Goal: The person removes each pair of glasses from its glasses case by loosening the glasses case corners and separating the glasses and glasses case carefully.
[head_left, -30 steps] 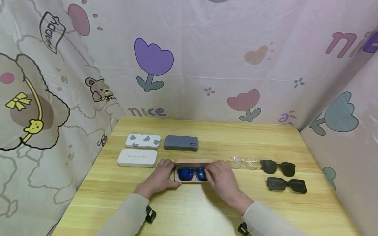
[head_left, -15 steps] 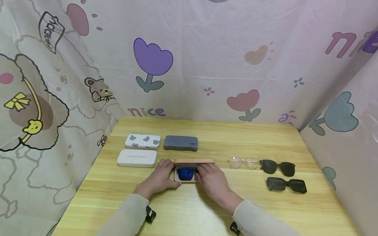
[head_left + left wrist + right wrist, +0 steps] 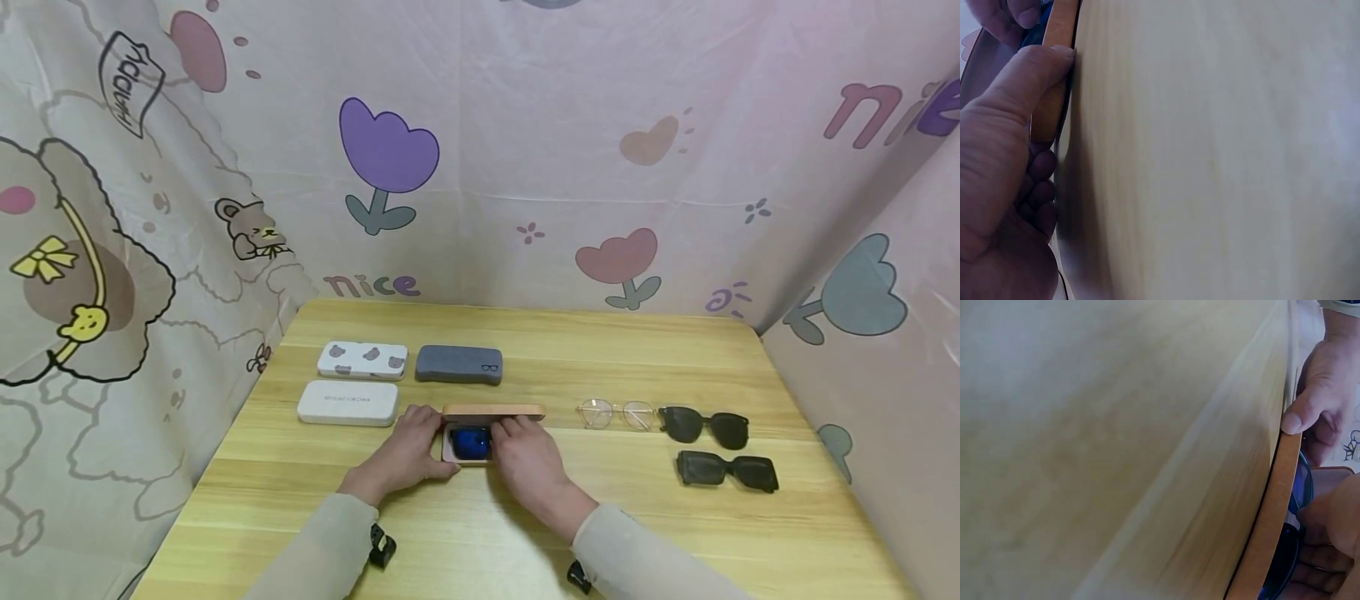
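An opened brown glasses case (image 3: 487, 412) lies at the middle of the table, its lid raised at the back. Blue-lensed sunglasses (image 3: 470, 442) with a dark frame are inside; their right part is hidden behind my right hand. My left hand (image 3: 405, 446) grips the case's left end, thumb on the front edge and fingers behind, as the left wrist view shows on the case (image 3: 1049, 119). With my right hand (image 3: 528, 458) I pinch the sunglasses near the bridge; in the right wrist view the thumb touches the frame between the lenses of the sunglasses (image 3: 1282, 559).
Left behind the case lie a white glasses case (image 3: 348, 402), a bear-patterned case (image 3: 363, 360) and a grey case (image 3: 459, 365). To the right are clear gold-rimmed glasses (image 3: 617, 414) and two pairs of black sunglasses, one rounded (image 3: 705, 426), one rectangular (image 3: 727, 471).
My right hand has moved left over the sunglasses, from their right end toward the bridge, and now covers the right lens. My left hand has stayed on the case.
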